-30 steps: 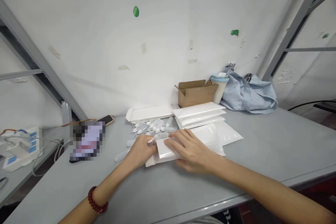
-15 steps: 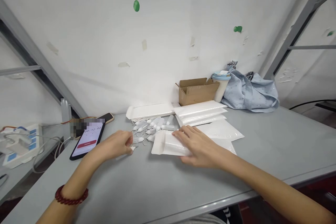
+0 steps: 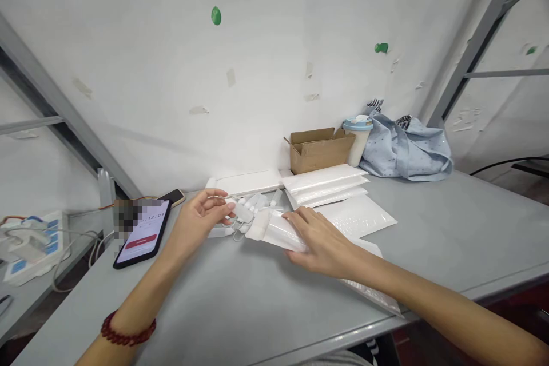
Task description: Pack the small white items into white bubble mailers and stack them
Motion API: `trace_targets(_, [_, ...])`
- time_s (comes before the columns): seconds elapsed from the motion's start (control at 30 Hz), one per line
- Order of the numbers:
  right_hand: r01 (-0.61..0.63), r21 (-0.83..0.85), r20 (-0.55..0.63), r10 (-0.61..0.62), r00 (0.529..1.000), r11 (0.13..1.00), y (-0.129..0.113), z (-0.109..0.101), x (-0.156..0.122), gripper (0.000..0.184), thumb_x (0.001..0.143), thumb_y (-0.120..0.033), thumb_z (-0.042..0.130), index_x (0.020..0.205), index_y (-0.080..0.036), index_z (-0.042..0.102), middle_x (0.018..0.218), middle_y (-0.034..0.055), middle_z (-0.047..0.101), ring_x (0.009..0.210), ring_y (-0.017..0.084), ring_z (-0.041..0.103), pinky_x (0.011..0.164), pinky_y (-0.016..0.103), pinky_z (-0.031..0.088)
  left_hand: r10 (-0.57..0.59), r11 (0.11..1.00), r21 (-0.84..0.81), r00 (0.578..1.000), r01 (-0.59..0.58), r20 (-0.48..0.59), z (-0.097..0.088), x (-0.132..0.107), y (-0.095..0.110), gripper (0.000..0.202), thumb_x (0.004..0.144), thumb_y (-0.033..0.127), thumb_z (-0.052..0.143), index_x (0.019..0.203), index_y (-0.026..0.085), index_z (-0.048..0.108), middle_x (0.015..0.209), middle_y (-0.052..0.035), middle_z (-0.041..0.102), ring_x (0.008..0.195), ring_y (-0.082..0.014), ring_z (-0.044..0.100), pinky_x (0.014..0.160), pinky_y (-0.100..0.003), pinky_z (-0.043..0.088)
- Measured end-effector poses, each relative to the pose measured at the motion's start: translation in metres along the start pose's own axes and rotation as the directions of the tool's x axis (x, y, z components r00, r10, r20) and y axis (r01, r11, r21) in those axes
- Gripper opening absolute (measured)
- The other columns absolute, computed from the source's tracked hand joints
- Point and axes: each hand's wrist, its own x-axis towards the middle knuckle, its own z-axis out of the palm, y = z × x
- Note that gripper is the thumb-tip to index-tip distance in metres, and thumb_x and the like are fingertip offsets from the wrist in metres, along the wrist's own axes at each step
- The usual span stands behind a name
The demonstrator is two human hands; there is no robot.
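My left hand (image 3: 201, 218) is raised a little above the grey table (image 3: 266, 303), its fingers pinched on a small clear plastic piece (image 3: 235, 210) taken from the pile of small white and clear parts (image 3: 257, 203). My right hand (image 3: 319, 237) grips a white bubble mailer (image 3: 274, 230), lifting its open left end off the table toward the left hand. A stack of more white mailers (image 3: 326, 183) lies just behind, with single mailers (image 3: 358, 217) spread beside it.
A phone (image 3: 141, 231) with a lit screen lies at the left, another phone behind it. A flat white box (image 3: 244, 182), a cardboard box (image 3: 317, 150), a cup with a blue lid (image 3: 358, 140) and a blue cloth (image 3: 407, 151) stand along the wall. Power strip at far left.
My left hand left the mailer, reached to the small parts, and now lifts one. My right hand has tilted the mailer's open end up off the table.
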Motion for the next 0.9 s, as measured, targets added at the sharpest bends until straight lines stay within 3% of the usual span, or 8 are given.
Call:
trace_targets(0.2, [-0.040,0.072,-0.041,0.043,0.998,0.997,-0.001,0.003,0.001,0.047,0.074,-0.027,0.056,0.119,-0.014,0.048,0.100,0.0110,0.050,0.089,0.025,0.049,0.078,0.039,0.043,0.023,0.989,0.145,0.996,-0.035,0.083,0.037,-0.005,-0.022,0.029,0.078,0.044,0.057,0.077,0.017,0.064,0.071,-0.0036,0.069,0.067,-0.0187,0.063,0.061,-0.030,0.050])
trace_targets(0.3, [-0.046,0.082,-0.040,0.049,0.998,0.996,0.001,0.007,0.001,0.046,0.073,-0.024,0.055,0.117,-0.014,0.049,0.099,0.0105,0.050,0.087,0.024,0.050,0.077,0.038,0.043,0.076,0.971,0.214,0.987,-0.104,0.138,0.047,-0.009,-0.024,0.027,0.077,0.042,0.058,0.069,0.019,0.069,0.080,-0.0028,0.071,0.080,-0.0209,0.062,0.072,-0.031,0.047])
trace_targets(0.37, [-0.041,0.082,-0.037,0.044,0.998,0.996,0.001,0.008,0.001,0.045,0.073,-0.024,0.055,0.116,-0.014,0.049,0.097,0.0103,0.051,0.086,0.024,0.050,0.077,0.038,0.043,0.122,0.931,0.324,0.981,-0.165,0.150,0.043,-0.007,-0.024,0.028,0.081,0.041,0.052,0.075,0.022,0.071,0.090,-0.0031,0.070,0.090,-0.0219,0.059,0.076,-0.031,0.045])
trace_targets(0.47, [-0.048,0.068,-0.065,0.053,0.997,0.997,0.001,0.007,0.002,0.043,0.073,-0.024,0.054,0.115,-0.013,0.050,0.097,0.0108,0.050,0.087,0.025,0.049,0.076,0.038,0.043,0.171,0.783,0.586,0.978,-0.208,0.118,0.022,0.002,-0.028,0.030,0.083,0.037,0.045,0.093,0.020,0.068,0.102,-0.0075,0.066,0.099,-0.0252,0.056,0.076,-0.033,0.043])
trace_targets(0.53, [-0.066,0.046,-0.088,0.070,0.994,0.997,0.002,0.006,0.003,0.044,0.073,-0.024,0.054,0.115,-0.012,0.050,0.097,0.0114,0.049,0.087,0.025,0.048,0.076,0.039,0.043,0.134,0.706,0.684,0.983,-0.184,0.126,0.006,0.009,-0.033,0.024,0.077,0.034,0.052,0.087,0.018,0.067,0.094,-0.0101,0.067,0.094,-0.0286,0.056,0.075,-0.036,0.042])
trace_targets(0.7, [-0.104,-0.014,-0.101,0.102,0.990,0.994,0.004,0.006,0.005,0.042,0.074,-0.024,0.054,0.114,-0.013,0.049,0.096,0.0113,0.049,0.086,0.025,0.047,0.075,0.039,0.043,-0.044,0.664,0.726,0.959,-0.180,0.278,-0.009,0.012,-0.043,0.012,0.067,0.024,0.056,0.072,0.019,0.065,0.065,-0.0032,0.062,0.064,-0.0219,0.058,0.057,-0.028,0.039])
trace_targets(0.9, [-0.112,-0.040,-0.097,0.107,0.989,0.993,0.003,0.007,0.004,0.041,0.074,-0.022,0.054,0.114,-0.013,0.049,0.097,0.0112,0.049,0.088,0.025,0.047,0.076,0.038,0.042,-0.123,0.692,0.697,0.921,-0.188,0.370,-0.012,0.006,-0.027,0.024,0.068,0.024,0.052,0.090,0.020,0.063,0.072,0.0000,0.062,0.066,-0.0172,0.057,0.057,-0.024,0.041])
